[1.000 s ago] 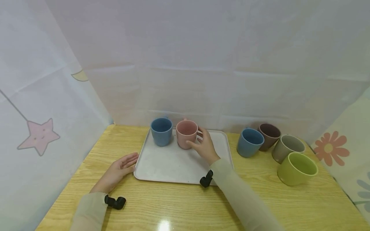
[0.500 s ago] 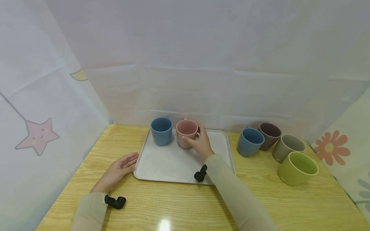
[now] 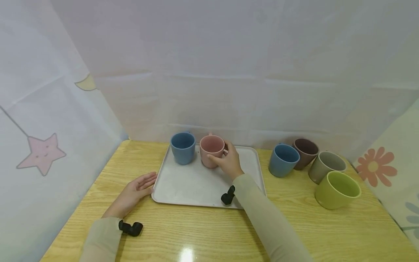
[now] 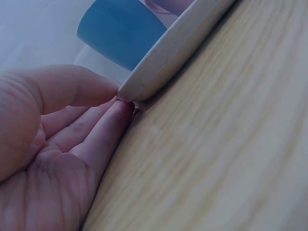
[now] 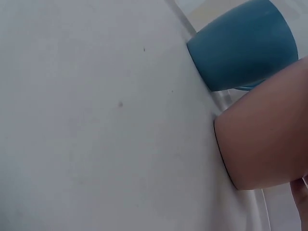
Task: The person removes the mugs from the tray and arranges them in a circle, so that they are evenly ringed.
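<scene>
A pink mug stands upright on a white tray, its handle toward the back wall. My right hand grips this mug from the right, thumb on its near side and fingers behind. Close to its left is a blue mug, also upright on the tray; the right wrist view shows a narrow gap between the pink mug and the blue mug. My left hand lies on the table with extended fingers, its thumb and fingertips touching the edge of the tray at the left corner.
To the tray's right, another blue mug, a brown mug, a grey mug and a green mug stand grouped on the wooden table. A pale cloth wall rises behind the table.
The right hand and forearm have shifted slightly left around the pink mug, its thumb moving a little up and left. The mugs and the left hand look unchanged.
</scene>
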Available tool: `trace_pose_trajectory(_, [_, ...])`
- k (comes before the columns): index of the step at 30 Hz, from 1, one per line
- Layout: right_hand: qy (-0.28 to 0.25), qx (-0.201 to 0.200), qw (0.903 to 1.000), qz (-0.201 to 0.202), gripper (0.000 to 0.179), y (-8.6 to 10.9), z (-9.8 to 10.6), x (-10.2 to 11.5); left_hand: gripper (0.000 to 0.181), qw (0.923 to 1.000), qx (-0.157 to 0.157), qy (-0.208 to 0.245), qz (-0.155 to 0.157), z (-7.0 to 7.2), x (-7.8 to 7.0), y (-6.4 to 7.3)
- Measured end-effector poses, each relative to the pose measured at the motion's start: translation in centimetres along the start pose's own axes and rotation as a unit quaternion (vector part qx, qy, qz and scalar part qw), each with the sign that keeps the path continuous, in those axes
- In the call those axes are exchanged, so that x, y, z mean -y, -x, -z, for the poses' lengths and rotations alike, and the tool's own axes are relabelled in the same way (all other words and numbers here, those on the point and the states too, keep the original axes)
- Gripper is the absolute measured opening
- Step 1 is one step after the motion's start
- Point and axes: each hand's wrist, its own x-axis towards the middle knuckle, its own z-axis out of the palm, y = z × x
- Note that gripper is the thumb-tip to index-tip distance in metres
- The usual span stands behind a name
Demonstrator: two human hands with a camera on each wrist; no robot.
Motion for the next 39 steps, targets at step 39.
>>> trace_pose_trajectory(39, [-0.015, -0.081, 0.9964, -0.02, 0.083, 7.8, 9.0, 1.3, 0.068, 0.9999, 0.005, 0.013, -0.011, 0.1, 0.2, -0.1])
